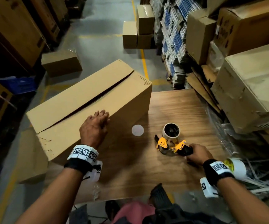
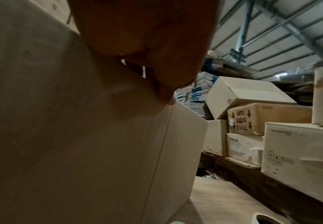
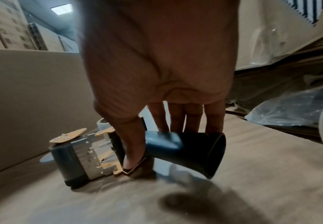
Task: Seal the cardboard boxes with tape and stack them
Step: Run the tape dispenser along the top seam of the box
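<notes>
The step in hand seems to be the taking up of the tape dispenser (image 1: pixel 172 145), so that the large cardboard box (image 1: pixel 88 101) can be sealed. This box is placed on the left part of the wooden table (image 1: pixel 179 110), and its two top flaps are folded down, but a dark gap is seen between them and no tape is seen on the seam. The left hand (image 1: pixel 95 126) is laid on the near top edge of the box with the fingers almost straight, so the box is steadied, not gripped. The black handle of the dispenser is enclosed by the right hand (image 3: pixel 157 75): the thumb is curled on one side, the fingers on the other. The dispenser is still lying on the table. Next, it probably has to be lifted and brought to one end of the seam, while the flaps are pressed together.
</notes>
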Demonstrator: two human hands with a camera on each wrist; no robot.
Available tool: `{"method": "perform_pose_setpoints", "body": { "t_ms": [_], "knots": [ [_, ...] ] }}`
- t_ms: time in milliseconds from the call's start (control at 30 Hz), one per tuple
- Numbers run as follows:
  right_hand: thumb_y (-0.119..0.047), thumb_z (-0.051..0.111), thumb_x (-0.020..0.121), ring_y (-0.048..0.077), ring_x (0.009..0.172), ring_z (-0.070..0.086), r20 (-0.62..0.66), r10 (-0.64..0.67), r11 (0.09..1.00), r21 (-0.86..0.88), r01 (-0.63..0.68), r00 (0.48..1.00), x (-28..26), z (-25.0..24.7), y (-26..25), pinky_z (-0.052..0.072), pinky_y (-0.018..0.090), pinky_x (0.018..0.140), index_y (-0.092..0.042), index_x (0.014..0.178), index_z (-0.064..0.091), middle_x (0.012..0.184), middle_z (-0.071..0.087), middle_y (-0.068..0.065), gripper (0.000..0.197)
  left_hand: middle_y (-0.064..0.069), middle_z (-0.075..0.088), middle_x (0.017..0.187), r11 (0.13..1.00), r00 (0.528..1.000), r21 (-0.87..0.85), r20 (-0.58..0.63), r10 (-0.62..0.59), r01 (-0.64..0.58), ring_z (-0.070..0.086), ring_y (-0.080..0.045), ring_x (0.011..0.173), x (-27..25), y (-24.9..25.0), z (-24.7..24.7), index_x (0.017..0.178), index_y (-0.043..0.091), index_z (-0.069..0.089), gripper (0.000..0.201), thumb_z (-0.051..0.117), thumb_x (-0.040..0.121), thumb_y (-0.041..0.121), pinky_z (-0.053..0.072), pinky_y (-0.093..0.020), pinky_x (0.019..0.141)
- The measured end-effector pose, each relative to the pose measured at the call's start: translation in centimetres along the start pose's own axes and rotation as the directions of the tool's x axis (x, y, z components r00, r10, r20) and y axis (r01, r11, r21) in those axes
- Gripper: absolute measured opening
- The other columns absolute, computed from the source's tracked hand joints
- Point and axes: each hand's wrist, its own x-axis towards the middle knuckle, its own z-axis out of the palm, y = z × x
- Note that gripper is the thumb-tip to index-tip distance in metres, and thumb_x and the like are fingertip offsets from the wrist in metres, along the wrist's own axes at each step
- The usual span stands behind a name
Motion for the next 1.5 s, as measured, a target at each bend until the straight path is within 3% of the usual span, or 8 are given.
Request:
{"method": "perform_pose_setpoints", "body": {
  "t_ms": [267,467,567,700,833,967,1200,1500],
  "knots": [
    [-0.025,0.091,0.067,0.017,0.072,0.067,0.052,-0.233,0.901,0.387,0.195,0.971,-1.8,-1.1,0.2,0.054,0.036,0.066,-0.013,0.084,0.073,0.077,0.074,0.004,0.027,0.007,0.056,0.150,0.988,0.990,-0.070,0.018,0.142,-0.140,0.047,-0.015,0.144,-2.4,-1.1,-0.6,0.140,0.031,0.064,0.039,0.066,0.102,0.026,0.033,-0.032,0.121],
    [0.003,0.089,0.071,0.018,0.084,0.071,0.264,-0.571,0.682,0.680,0.270,0.778,-9.4,-7.0,-3.7,0.055,0.024,0.071,-0.002,0.114,0.073,0.100,0.077,0.012,0.046,0.001,0.058,0.148,0.958,0.959,-0.092,0.053,0.277,-0.271,0.052,-0.022,0.141,-5.4,-1.7,-1.1,0.139,0.024,0.066,0.042,0.071,0.098,0.017,0.045,-0.049,0.116],
    [-0.011,0.094,0.067,0.035,0.096,0.072,0.266,-0.637,0.618,0.737,0.273,0.723,-10.7,-8.6,-7.4,0.060,0.039,0.080,0.001,0.123,0.066,0.113,0.072,0.026,0.064,-0.001,0.061,0.145,0.923,0.925,-0.118,0.063,0.375,-0.367,0.057,-0.024,0.137,-7.0,-1.3,-1.2,0.135,0.023,0.070,0.043,0.075,0.093,0.014,0.051,-0.052,0.110],
    [-0.014,0.090,0.073,0.038,0.089,0.061,0.235,-0.694,0.550,0.783,0.291,0.680,-11.7,-10.0,-12.6,0.058,0.045,0.072,-0.005,0.126,0.063,0.109,0.059,0.042,0.061,0.006,0.062,0.144,0.887,0.962,-0.423,0.100,0.252,-0.188,0.054,-0.016,0.140,-9.8,-0.7,-2.3,0.132,0.033,0.072,0.049,0.075,0.087,0.051,0.046,-0.044,0.117],
    [-0.023,0.095,0.069,0.041,0.089,0.068,0.233,-0.741,0.522,0.790,0.322,0.630,-13.3,-11.1,-17.2,0.058,0.054,0.081,-0.018,0.132,0.063,0.105,0.066,0.033,0.070,0.005,0.064,0.144,0.302,0.978,-0.943,0.181,0.103,0.143,0.056,-0.014,0.138,-11.7,-1.1,-5.1,0.146,0.018,0.056,0.084,0.095,0.073,0.035,0.050,-0.039,0.112],
    [-0.006,0.082,0.076,0.033,0.076,0.066,0.246,-0.789,0.505,0.782,0.366,0.563,-15.3,-11.8,-21.9,0.057,0.032,0.064,-0.015,0.134,0.063,0.092,0.065,0.022,0.062,-0.007,0.065,0.142,0.096,0.986,-0.987,0.122,-0.109,0.132,0.061,-0.022,0.134,-11.9,-2.2,-7.1,0.151,0.013,0.049,0.118,0.095,0.055,0.065,0.057,-0.034,0.097],
    [0.000,0.077,0.078,0.029,0.070,0.055,0.269,-0.822,0.466,0.824,0.322,0.503,-16.9,-9.8,-28.1,0.051,0.035,0.063,-0.002,0.134,0.058,0.089,0.057,0.023,0.059,-0.011,0.076,0.122,0.092,0.962,-0.996,-0.005,-0.274,0.021,0.073,-0.027,0.107,-11.5,-5.4,-10.2,0.137,0.014,0.062,0.102,0.095,0.054,0.065,0.059,-0.042,0.083],
    [0.002,0.082,0.074,0.031,0.075,0.065,0.149,-0.803,0.499,0.698,0.514,0.577,-17.4,-9.2,-34.2,0.054,0.037,0.070,0.001,0.127,0.053,0.098,0.072,0.026,0.061,-0.007,0.079,0.111,0.185,0.956,-0.973,0.083,-0.283,0.139,0.076,-0.029,0.097,-13.3,-11.9,-11.3,0.121,0.016,0.074,0.063,0.099,0.065,0.032,0.061,-0.044,0.086]
  ]
}}
